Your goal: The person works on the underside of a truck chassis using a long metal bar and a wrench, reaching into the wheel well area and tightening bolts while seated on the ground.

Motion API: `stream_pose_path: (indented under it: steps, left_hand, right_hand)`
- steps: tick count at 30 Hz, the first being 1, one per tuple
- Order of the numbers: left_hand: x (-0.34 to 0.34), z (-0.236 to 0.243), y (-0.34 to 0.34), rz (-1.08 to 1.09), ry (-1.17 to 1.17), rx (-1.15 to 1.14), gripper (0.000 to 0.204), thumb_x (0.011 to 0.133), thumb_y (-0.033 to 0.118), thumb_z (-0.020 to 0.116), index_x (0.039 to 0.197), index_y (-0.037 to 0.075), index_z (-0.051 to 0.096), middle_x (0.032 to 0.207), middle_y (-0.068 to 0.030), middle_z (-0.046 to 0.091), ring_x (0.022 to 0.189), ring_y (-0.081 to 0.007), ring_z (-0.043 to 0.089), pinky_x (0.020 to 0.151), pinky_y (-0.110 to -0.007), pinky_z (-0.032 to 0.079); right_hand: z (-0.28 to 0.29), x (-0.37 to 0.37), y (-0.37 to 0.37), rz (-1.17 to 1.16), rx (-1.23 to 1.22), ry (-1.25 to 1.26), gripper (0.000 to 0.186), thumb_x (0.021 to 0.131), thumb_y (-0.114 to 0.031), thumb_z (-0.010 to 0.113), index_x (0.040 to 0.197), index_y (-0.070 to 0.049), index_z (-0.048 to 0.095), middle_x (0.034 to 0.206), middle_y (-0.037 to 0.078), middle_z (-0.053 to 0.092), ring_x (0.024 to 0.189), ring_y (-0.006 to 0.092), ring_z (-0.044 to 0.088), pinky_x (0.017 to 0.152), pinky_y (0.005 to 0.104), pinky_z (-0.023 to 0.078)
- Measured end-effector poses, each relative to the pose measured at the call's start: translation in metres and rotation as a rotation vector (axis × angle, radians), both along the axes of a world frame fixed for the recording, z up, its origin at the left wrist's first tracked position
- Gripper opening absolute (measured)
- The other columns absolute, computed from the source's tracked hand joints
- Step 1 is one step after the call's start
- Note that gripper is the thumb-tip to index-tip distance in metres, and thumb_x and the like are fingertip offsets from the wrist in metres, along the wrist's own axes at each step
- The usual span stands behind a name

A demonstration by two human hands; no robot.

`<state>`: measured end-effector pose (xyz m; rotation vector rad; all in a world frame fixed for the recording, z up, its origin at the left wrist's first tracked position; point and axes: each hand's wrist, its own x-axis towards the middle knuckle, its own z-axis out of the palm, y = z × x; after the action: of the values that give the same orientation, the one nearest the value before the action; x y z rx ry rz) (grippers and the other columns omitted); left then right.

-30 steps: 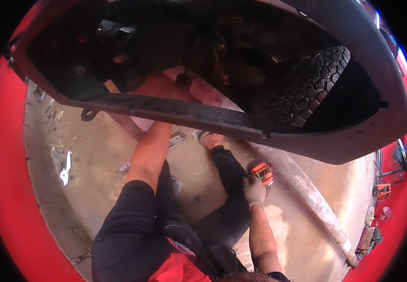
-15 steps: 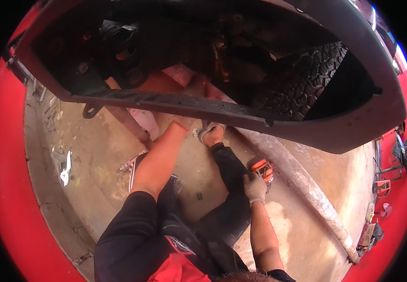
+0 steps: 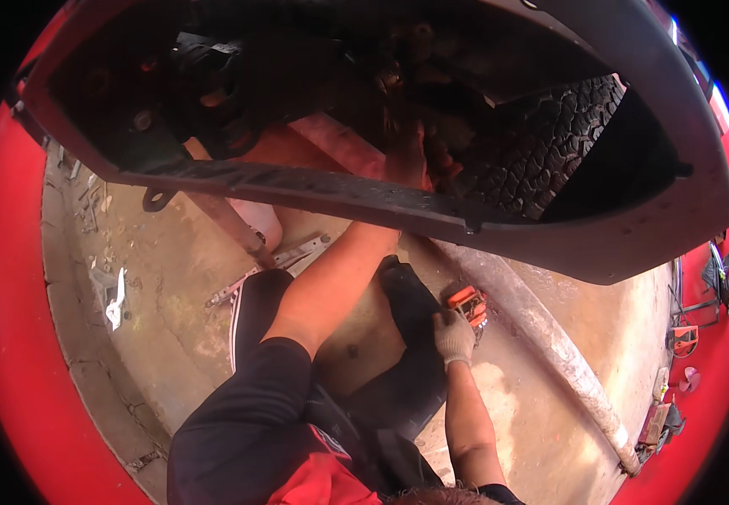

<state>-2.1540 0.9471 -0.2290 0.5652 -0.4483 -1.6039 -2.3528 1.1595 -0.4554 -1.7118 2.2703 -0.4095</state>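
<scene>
My bare left forearm (image 3: 335,273) reaches forward and passes behind the lower lip of a dark vehicle bumper (image 3: 314,189). Beyond that lip, my left hand (image 3: 419,160) is in the shadowed underside, near a dark, lit-edged part (image 3: 389,80). Its fingers blur into the dark, so their grip is hidden. My right hand (image 3: 454,337), in a pale knit glove, looks closed beside my bent black-trousered knee (image 3: 419,324). What it holds, if anything, I cannot make out. Just past its knuckles lies an orange metal-and-plastic object (image 3: 466,303) of unclear kind.
A chunky-treaded tyre (image 3: 554,143) shows behind the bumper at right. A long, worn pole (image 3: 541,324) lies diagonally across the concrete floor to my right. On the left are a flat metal bar (image 3: 230,290) and a white scrap (image 3: 114,299). Assorted items sit along the right edge.
My left arm has stretched farther forward and right, its hand now up behind the bumper lip. My right hand stays almost where it was.
</scene>
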Motion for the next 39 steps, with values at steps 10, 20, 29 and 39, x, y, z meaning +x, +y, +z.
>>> stream_pose_path:
  steps: [10,20,29,39]
  left_hand:
    - [0.023,-0.084,-0.058,0.040,-0.310,-0.057,0.030,0.102,0.040,0.053,0.098,0.010,0.058,0.065,-0.0028,0.052,0.052,-0.0164,0.052,0.050,-0.037,0.049]
    - [0.150,-0.137,-0.048,0.214,-1.609,0.164,0.030,0.103,0.041,0.050,0.096,0.012,0.056,0.067,-0.0024,0.052,0.053,-0.0165,0.054,0.052,-0.036,0.051]
    - [0.094,-0.077,-0.031,0.102,-1.075,-0.031,0.030,0.104,0.041,0.048,0.095,0.013,0.055,0.068,-0.0019,0.052,0.055,-0.0165,0.056,0.054,-0.035,0.052]
    - [-0.006,-0.040,-0.046,0.227,-0.201,0.088,0.015,0.098,0.024,0.050,0.090,0.011,0.053,0.065,-0.0016,0.047,0.056,-0.0162,0.052,0.052,-0.032,0.050]
  right_hand:
    - [0.007,0.008,-0.001,0.011,0.011,-0.004,0.033,0.091,-0.039,0.065,0.105,-0.011,0.072,0.104,0.017,0.070,0.100,0.0367,0.066,0.087,0.0469,0.052]
    - [0.005,-0.002,0.001,-0.035,0.043,-0.031,0.039,0.092,-0.042,0.063,0.108,-0.008,0.071,0.106,0.019,0.070,0.101,0.0369,0.067,0.089,0.0471,0.051]
    - [0.010,0.003,0.000,-0.023,0.063,0.000,0.038,0.091,-0.042,0.064,0.109,-0.009,0.072,0.106,0.018,0.070,0.102,0.0369,0.066,0.089,0.0469,0.051]
    - [0.005,0.005,-0.001,-0.024,0.033,-0.012,0.037,0.092,-0.041,0.063,0.108,-0.009,0.072,0.105,0.017,0.070,0.101,0.0366,0.067,0.089,0.0467,0.051]
